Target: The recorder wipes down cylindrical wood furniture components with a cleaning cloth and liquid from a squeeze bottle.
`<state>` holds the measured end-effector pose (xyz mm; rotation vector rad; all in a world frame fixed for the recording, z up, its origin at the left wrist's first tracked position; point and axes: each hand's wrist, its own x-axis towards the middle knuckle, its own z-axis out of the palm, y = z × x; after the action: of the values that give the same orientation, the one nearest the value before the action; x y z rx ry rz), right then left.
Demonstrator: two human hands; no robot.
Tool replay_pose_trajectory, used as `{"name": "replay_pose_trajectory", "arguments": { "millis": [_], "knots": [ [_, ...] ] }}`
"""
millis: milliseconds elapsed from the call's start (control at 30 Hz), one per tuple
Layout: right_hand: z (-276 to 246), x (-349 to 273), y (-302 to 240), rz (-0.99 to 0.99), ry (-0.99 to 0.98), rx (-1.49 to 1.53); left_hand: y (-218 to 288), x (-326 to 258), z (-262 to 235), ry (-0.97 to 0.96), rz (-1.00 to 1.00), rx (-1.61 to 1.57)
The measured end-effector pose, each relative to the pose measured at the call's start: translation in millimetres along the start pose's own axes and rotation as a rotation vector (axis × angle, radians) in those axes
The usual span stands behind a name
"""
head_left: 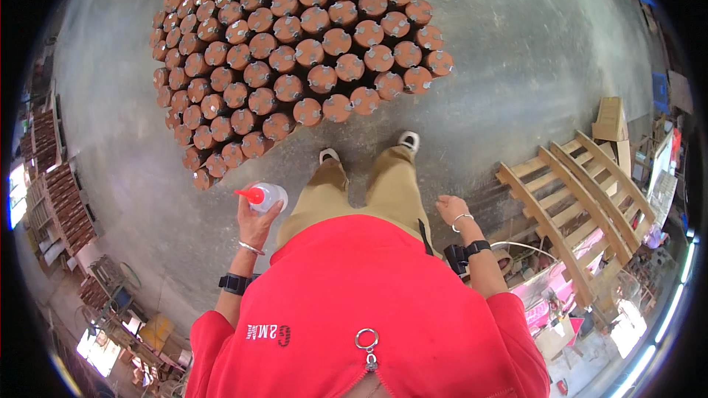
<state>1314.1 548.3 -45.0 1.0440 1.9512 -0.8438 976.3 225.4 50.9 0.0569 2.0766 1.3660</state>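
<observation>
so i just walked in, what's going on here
Someone in a red top is standing before rows of brown cylinders on the floor. Their left hand holds a whitish bottle with a red nozzle pointing left. Their right hand is loosely curled, with nothing visible in it. Neither hand touches the cylinders.

From my remote station I see a smooth, translucent plastic bottle [273,197] with a glossy plastic nozzle [254,194]. The cylinders [309,52] have matt tops, clay or painted metal; from here I can't tell. The floor [516,66] is smooth, faintly shiny. By its right edge, the pallet [588,201] is bare wood, the box [610,119] matt cardboard.
</observation>
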Motion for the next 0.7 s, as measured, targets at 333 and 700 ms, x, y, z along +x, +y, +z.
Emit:
{"name": "replay_pose_trajectory", "arguments": {
  "millis": [333, 700],
  "knots": [
    [-31.7, 10.3, 231.6, 0.065, 0.148, 0.577, 45.7, -2.5, 188.2, -0.129, 0.105, 0.249],
    [-217.9, 13.1, 393.2, 0.202, 0.304, 0.088, 152.0, 16.5, 405.6, -0.244, 0.254, 0.323]
  ]
}}
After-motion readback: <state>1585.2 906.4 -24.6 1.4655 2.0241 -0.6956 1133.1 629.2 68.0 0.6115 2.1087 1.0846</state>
